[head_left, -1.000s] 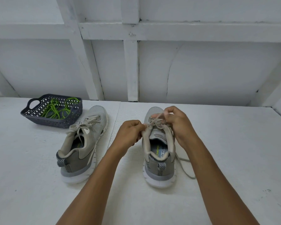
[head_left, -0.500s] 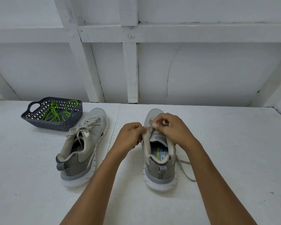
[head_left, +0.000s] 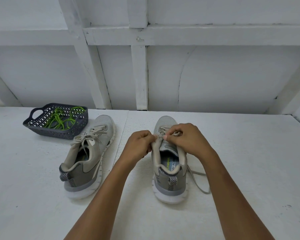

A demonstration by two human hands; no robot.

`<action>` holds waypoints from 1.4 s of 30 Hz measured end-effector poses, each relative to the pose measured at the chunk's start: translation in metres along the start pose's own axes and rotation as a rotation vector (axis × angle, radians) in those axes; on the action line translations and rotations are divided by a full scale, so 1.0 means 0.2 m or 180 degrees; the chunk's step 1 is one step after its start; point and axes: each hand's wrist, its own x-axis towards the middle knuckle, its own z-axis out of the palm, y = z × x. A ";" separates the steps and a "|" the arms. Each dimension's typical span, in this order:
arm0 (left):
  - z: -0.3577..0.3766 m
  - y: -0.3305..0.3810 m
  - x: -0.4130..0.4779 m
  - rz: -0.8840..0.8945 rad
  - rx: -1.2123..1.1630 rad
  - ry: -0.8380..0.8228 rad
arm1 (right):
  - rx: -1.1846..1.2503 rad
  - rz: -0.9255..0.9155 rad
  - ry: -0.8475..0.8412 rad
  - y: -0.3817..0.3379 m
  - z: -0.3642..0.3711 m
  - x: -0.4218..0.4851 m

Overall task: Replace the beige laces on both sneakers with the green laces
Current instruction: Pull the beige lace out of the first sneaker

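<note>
**Both hands at the lacing of the right-hand sneaker**

The right-hand sneaker stands upright on the white table, heel toward the person. The left hand grips the upper's left edge beside the eyelets, fingers curled. The right hand pinches the beige lace at the upper eyelets; one loose end trails on the table to the shoe's right. The left-hand sneaker lies nearby, tilted, its beige lacing tied. The green laces lie in a dark basket just beyond it.

Left hand and right hand, fingers curled, meet ahead.
</note>
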 end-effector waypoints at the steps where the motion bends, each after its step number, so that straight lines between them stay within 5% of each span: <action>1: 0.00 0.00 0.00 0.0007 0.0001 -0.0003 | 0.0079 -0.0015 0.0069 0.00 0.01 0.01; 6: -0.01 0.00 0.00 0.0027 0.0033 0.0000 | 0.1981 0.0274 0.0229 -0.03 0.01 0.02; 8: -0.01 0.00 0.00 0.0027 0.0039 -0.0015 | 0.2190 0.0405 0.0391 -0.03 -0.01 0.02; 15: 0.00 0.00 0.00 0.0044 0.0025 -0.0051 | 0.1800 0.0437 0.0999 0.00 -0.04 0.01; 20: 0.01 0.01 0.01 0.0072 0.0080 -0.0044 | 0.0663 0.0218 -0.0154 0.05 -0.09 -0.01; 22: 0.01 0.01 0.01 0.0075 0.0099 -0.0034 | 0.0706 0.0231 -0.0220 0.05 -0.08 -0.01; 31: 0.00 0.01 0.01 0.0026 0.0204 -0.0042 | 0.3457 0.0482 0.0611 0.00 -0.11 0.01; 36: 0.02 0.06 0.02 0.0484 0.1064 0.0202 | 0.1697 0.0577 0.0902 0.04 -0.15 -0.04; 42: 0.08 0.15 0.07 0.1521 0.2486 -0.0091 | 0.0528 0.0623 -0.0054 0.06 -0.15 -0.07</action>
